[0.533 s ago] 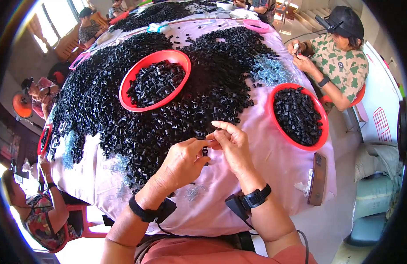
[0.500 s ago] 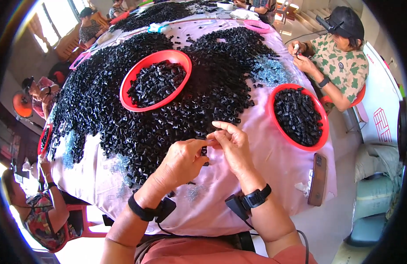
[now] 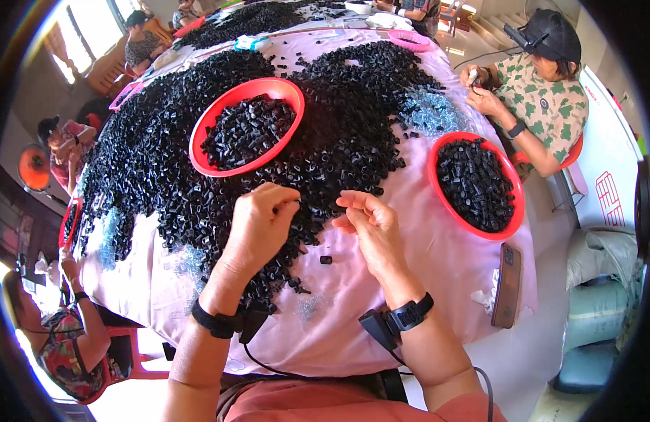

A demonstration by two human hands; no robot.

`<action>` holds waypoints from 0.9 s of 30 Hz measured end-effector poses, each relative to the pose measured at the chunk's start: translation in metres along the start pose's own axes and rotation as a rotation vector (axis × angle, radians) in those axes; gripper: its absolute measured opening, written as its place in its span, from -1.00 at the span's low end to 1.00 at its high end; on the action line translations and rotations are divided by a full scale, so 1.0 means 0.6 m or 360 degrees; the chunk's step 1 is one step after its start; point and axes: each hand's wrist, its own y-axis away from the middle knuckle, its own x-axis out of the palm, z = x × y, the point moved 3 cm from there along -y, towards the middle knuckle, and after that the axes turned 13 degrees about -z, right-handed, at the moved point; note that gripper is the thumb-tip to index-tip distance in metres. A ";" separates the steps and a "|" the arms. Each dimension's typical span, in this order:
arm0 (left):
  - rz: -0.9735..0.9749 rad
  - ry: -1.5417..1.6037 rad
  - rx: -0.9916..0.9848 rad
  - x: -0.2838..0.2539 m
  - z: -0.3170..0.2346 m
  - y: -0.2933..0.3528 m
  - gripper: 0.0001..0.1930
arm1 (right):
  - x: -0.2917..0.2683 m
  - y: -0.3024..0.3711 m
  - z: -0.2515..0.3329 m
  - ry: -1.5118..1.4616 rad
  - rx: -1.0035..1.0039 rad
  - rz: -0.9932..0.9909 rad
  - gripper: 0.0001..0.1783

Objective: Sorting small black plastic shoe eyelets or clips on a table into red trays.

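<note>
Presently we observe two bare hands above the near side of a table covered with a pink cloth (image 3: pixel 416 264). We find the left hand (image 3: pixel 258 225) over the near part of a large heap of black pieces (image 3: pixel 346 158), its fingers bent in and the thumb brought up to them; we cannot tell whether a piece is pinched there, nor whether the hand touches the heap. We record the right hand (image 3: pixel 373 235) to the right of the heap's near edge, above the cloth, with fingers loosely curled and the thumb near the forefinger; we cannot establish whether anything small sits in its grasp. The two hands are apart.

We note a single black piece (image 3: pixel 326 259) lying on the cloth between the hands, separate from the heap. A dark strap (image 3: pixel 216 322) encircles the left wrist, and a second strap (image 3: pixel 408 316) the right.

We locate one red basin (image 3: pixel 198 144) on the heap, tilted and holding black pieces, and another red basin (image 3: pixel 432 167) on the cloth at the right, likewise filled. Near the latter lie a phone (image 3: pixel 506 285) and white crumpled tissue (image 3: pixel 485 301). Beside the heap's far right edge we see a scatter of small translucent items (image 3: pixel 434 112). We also register a co-worker (image 3: pixel 550 105) in a camouflage shirt seated at the right, both hands raised together.
</note>
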 end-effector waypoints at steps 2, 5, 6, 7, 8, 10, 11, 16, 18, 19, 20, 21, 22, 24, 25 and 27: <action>0.0031 -0.0014 0.0117 0.023 0.013 0.013 -0.84 | -0.003 0.001 0.002 0.0060 0.0003 -0.0038 -0.74; 0.0047 -0.0104 0.0179 0.042 0.009 0.020 -0.83 | -0.002 0.003 0.011 0.0131 0.0015 -0.0085 -0.74; 0.0056 -0.0168 0.0206 0.047 0.009 0.022 -0.83 | -0.001 0.003 0.011 0.0147 0.0028 -0.0096 -0.74; 0.0080 -0.0191 0.0226 0.055 0.015 0.022 -0.82 | -0.001 0.002 0.009 0.0148 0.0030 -0.0098 -0.74; 0.0083 -0.0189 0.0227 0.060 0.014 0.021 -0.82 | -0.004 0.000 0.006 0.0183 -0.0012 -0.0137 -0.74; 0.0072 -0.0336 0.0365 0.069 0.006 0.019 -0.80 | -0.007 -0.003 0.003 0.0219 -0.0052 -0.0178 -0.74; 0.0097 -0.0379 0.0352 0.075 0.007 0.018 -0.79 | -0.011 -0.004 0.003 0.0267 -0.0075 -0.0232 -0.74; 0.0088 -0.0452 0.0431 0.085 0.008 0.021 -0.78 | -0.006 -0.005 -0.010 0.0654 -0.0387 -0.0048 -0.76; 0.0083 -0.0445 0.0456 0.081 0.011 0.023 -0.78 | 0.000 -0.005 -0.013 0.0664 -0.0500 0.0055 -0.76; 0.0095 -0.0427 0.0447 0.077 0.012 0.024 -0.78 | 0.001 -0.004 -0.012 0.0662 -0.0500 0.0053 -0.76; 0.0105 -0.0413 0.0435 0.071 0.013 0.026 -0.79 | 0.003 -0.003 -0.011 0.0578 -0.0360 0.0053 -0.76; 0.0105 -0.0417 0.0435 0.066 0.011 0.027 -0.79 | 0.005 -0.003 -0.011 0.0493 -0.0220 0.0054 -0.76; 0.0110 -0.0422 0.0412 0.060 0.009 0.028 -0.80 | 0.006 -0.002 -0.010 0.0490 -0.0220 0.0057 -0.76; 0.0117 -0.0419 0.0391 0.052 0.005 0.029 -0.81 | 0.007 -0.001 -0.014 0.0322 -0.0017 0.0159 -0.75; 0.0090 -0.0396 0.0367 0.048 0.004 0.030 -0.81 | 0.007 0.000 -0.014 0.0322 -0.0017 0.0158 -0.75; 0.0063 -0.0374 0.0343 0.039 0.003 0.030 -0.80 | 0.009 0.000 -0.016 0.0338 0.0057 0.0196 -0.74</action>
